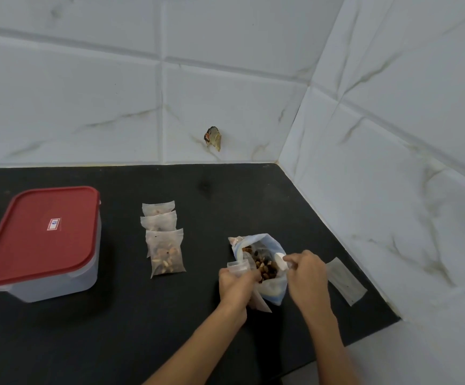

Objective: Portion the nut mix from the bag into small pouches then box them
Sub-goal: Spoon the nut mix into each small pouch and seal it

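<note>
Fingers (242, 276) of my left hand (235, 284) curl around a small pouch (238, 266), holding its mouth up against the open bag (264, 262) of nut mix. Right hand (307, 276) pinches a white scoop (280, 261) at the bag's opening; I cannot tell whether the scoop is loaded.

Why held so: my guess is the pouch sits tight against the bag so anything scooped travels the shortest way and spills back into the bag, not onto the desk (198, 315).

Bag stands right of centre on the black desk, near the tiled corner. Clear with a bluish tint, top rolled open, brown and dark nuts showing inside.

3 filled pouches (164, 240) lie in an overlapping row left of the bag, well apart from it. Frosted, translucent, each with a mixed light and dark clump of nuts at the bottom.

1 flat empty pouch (346, 280) lies just right of my right hand, within easy reach for the next round.

Box (42, 243) with red lid sits far left, lid on. Boxing not yet begun, by my reading.
</note>
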The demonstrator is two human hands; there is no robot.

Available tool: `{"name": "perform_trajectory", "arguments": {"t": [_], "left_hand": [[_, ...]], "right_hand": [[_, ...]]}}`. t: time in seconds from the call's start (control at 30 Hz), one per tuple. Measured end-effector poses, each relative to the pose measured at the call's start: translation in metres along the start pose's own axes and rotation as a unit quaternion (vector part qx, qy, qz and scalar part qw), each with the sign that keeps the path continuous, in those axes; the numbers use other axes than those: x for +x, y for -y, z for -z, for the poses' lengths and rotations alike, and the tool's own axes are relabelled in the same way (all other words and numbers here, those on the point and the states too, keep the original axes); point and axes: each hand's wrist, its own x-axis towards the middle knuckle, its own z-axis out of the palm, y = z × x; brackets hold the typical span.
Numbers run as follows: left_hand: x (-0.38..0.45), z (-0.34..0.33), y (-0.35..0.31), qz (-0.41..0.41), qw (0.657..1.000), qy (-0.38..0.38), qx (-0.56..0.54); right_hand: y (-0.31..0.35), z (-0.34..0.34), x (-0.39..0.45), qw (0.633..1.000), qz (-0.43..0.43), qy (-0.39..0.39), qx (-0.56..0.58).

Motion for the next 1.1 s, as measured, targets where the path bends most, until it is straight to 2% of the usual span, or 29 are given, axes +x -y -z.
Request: {"name": "perform_trajectory", "arguments": {"t": [0.2, 0.37, 0.47, 0.53, 0.7, 0.87, 0.97, 1.1], "left_hand": [[0.000, -0.002, 0.002, -0.013, 1.000, -0.008, -0.005], [0.001, -0.001, 0.002, -0.011, 1.000, -0.008, 0.001], [0.001, -0.002, 0.003, -0.013, 1.000, -0.008, 0.005], [0.001, -0.002, 0.003, -0.015, 1.000, -0.011, 0.002], [-0.001, -0.003, 0.004, -0.021, 1.000, 0.000, -0.014], [-0.002, -0.003, 0.004, -0.030, 0.999, 0.006, -0.024], [-0.003, -0.004, 0.006, -0.037, 0.999, 0.010, -0.028], [-0.005, -0.006, 0.007, -0.042, 0.998, 0.007, -0.038]], "right_hand": [[-0.005, -0.005, -0.002, 0.999, 0.036, 0.003, 0.005], [-0.007, 0.001, -0.005, 0.994, 0.093, -0.044, 0.023], [0.001, -0.003, -0.005, 0.993, 0.110, -0.013, -0.038], [0.000, -0.007, 0.000, 0.995, 0.092, -0.001, -0.045], [-0.005, 0.000, 0.013, 0.997, 0.057, 0.038, 0.026], [-0.006, -0.005, 0.015, 0.999, -0.020, 0.012, 0.049], [0.000, -0.011, 0.013, 0.998, -0.012, 0.006, 0.057], [0.006, -0.009, 0.015, 0.998, -0.033, 0.040, 0.035]]}}
